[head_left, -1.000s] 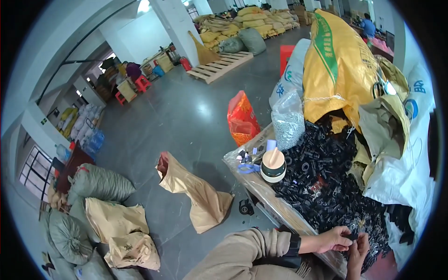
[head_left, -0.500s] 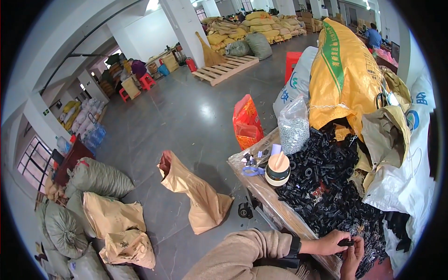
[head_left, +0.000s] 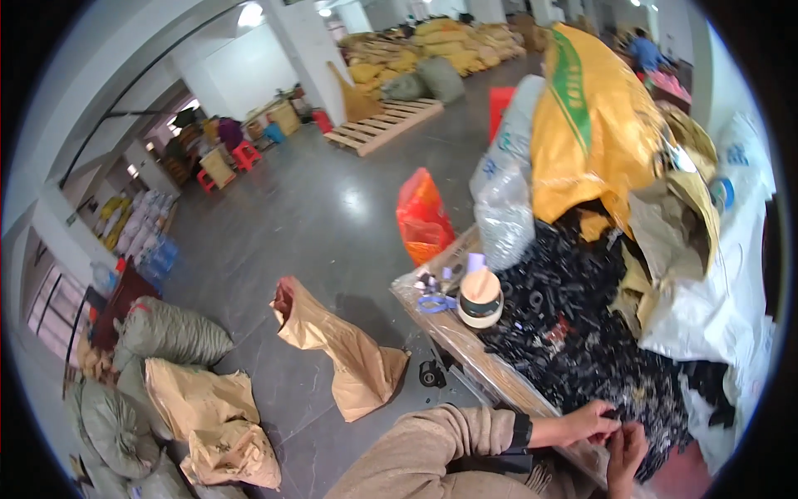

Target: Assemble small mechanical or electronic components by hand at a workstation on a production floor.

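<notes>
At the table's near edge, my left hand point(head_left: 590, 422) is closed in a pinch, its fingertips close against my right hand point(head_left: 627, 456). My right hand's fingers are curled in as well. Whatever sits between the fingertips is hidden and blurred. Just beyond both hands spreads a heap of small black plastic parts point(head_left: 544, 312), with thin metallic-looking bits mixed in near the hands. A large yellow woven sack point(head_left: 594, 125) lies open at the heap's far side.
On the table's left edge stand a lidded jar point(head_left: 480, 298), blue-handled scissors point(head_left: 435, 304) and a clear bag of small metal pieces point(head_left: 505, 220). A red bag point(head_left: 424, 218) stands behind them. An open brown paper sack point(head_left: 366, 378) is on the floor; several filled sacks point(head_left: 179, 333) lie left.
The black part that showed between my fingers is no longer visible. My hands stay close together, slightly shifted. The whole view has swung a little, with most things moving left.
</notes>
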Demonstrator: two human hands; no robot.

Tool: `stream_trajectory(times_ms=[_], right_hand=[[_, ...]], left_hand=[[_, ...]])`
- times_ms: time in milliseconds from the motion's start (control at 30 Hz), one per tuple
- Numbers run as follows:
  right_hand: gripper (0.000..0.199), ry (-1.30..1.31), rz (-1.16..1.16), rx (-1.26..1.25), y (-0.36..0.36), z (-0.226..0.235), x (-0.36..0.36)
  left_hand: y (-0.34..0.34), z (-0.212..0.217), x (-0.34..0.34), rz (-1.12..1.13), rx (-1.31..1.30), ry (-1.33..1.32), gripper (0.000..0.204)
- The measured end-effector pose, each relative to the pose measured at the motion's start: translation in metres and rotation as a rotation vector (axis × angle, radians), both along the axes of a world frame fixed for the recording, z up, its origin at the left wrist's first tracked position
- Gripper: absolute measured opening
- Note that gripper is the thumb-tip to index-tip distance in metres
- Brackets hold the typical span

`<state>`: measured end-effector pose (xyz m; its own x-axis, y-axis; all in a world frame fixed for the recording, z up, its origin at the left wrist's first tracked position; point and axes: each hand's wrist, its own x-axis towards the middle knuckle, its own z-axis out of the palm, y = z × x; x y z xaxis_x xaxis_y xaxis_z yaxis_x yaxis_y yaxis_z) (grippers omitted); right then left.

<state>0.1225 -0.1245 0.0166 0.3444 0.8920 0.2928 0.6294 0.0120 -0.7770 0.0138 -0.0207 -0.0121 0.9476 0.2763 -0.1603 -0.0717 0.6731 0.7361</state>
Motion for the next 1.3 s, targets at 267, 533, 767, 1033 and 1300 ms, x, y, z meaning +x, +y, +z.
stream_trajectory(times_ms=[267, 533, 767, 1033, 1300], right_hand=[[0.004, 0.059, 0.088, -0.143, 0.022, 0.022, -0.002], [0.009, 0.912, 0.102, -0.096, 0.01, -0.004, 0.013], [0.005, 0.254, 0.085, -0.007, 0.006, -0.004, 0.013], [0.013, -0.318, 0.121, 0.091, 0.01, 0.005, 0.006], [0.009, -0.289, 0.192, -0.063, 0.011, 0.012, 0.002]], left_hand=[[0.023, 0.014, -0.018, 0.012, -0.092, 0.168, 0.023], [0.024, 0.009, -0.014, -0.071, -0.322, 0.095, 0.03], [0.015, 0.004, -0.014, -0.037, -0.249, 0.239, 0.027], [0.011, -0.003, -0.02, -0.079, -0.178, 0.22, 0.027], [0.003, 0.003, -0.025, -0.124, -0.031, 0.225, 0.034]])
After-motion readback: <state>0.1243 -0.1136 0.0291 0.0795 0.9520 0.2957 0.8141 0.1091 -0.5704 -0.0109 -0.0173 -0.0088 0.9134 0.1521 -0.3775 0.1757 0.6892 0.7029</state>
